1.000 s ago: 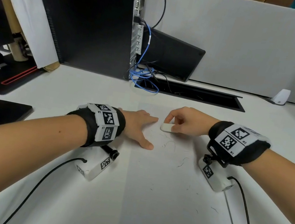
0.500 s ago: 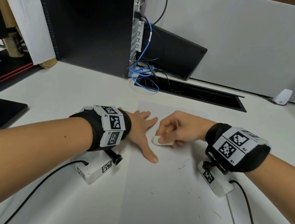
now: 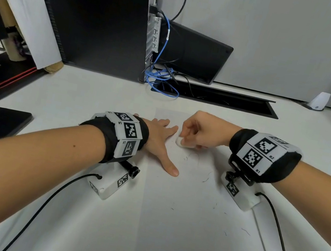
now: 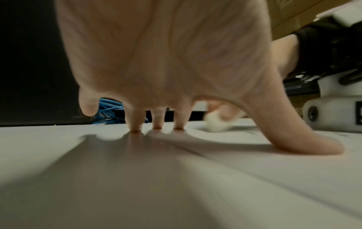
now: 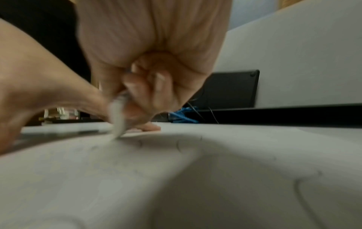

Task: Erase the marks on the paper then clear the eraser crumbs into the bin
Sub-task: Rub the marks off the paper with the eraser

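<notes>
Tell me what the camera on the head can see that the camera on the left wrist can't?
Only the head view shows the whole paper with dark crumbs scattered on it, the black computer tower and both wrist bands. Only the left wrist view shows the left hand's fingers from underneath, three fingertips and the thumb pressing down and the little finger lifted. Both show the left hand, the white eraser held by the right hand, and the blue cable.

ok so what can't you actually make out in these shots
- Bin: in no view.
- White eraser: largely covered by the right hand in the head view, motion-blurred in both wrist views.
- Pencil marks left on the white paper sheet: too faint to tell from the dark eraser crumbs.
</notes>
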